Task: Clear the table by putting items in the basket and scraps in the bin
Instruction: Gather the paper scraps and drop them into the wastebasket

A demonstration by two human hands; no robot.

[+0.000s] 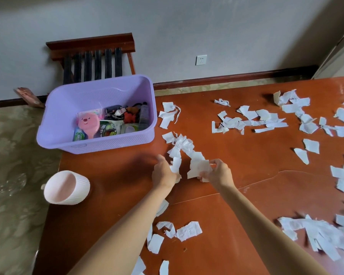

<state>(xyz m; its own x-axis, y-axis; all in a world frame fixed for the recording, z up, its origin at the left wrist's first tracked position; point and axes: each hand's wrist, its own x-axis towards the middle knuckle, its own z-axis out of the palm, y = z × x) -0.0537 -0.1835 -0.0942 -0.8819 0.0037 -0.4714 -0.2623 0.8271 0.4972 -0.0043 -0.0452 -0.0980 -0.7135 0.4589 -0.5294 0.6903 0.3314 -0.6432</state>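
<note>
A purple basket [54,124] stands at the table's far left corner, holding several small items, among them a pink toy brush. White paper scraps [182,144] lie heaped just right of it. My left hand [164,172] grips scraps at the near end of that heap. My right hand [216,172] pinches a larger scrap [198,168] beside it. A pale pink ribbed bin [67,187] sits at the table's left edge, near my left forearm.
More torn paper [248,121] is scattered over the red-brown table [246,169], at the back, the right and near my arms. A dark wooden chair [93,58] stands against the wall behind the basket. Patterned floor lies to the left.
</note>
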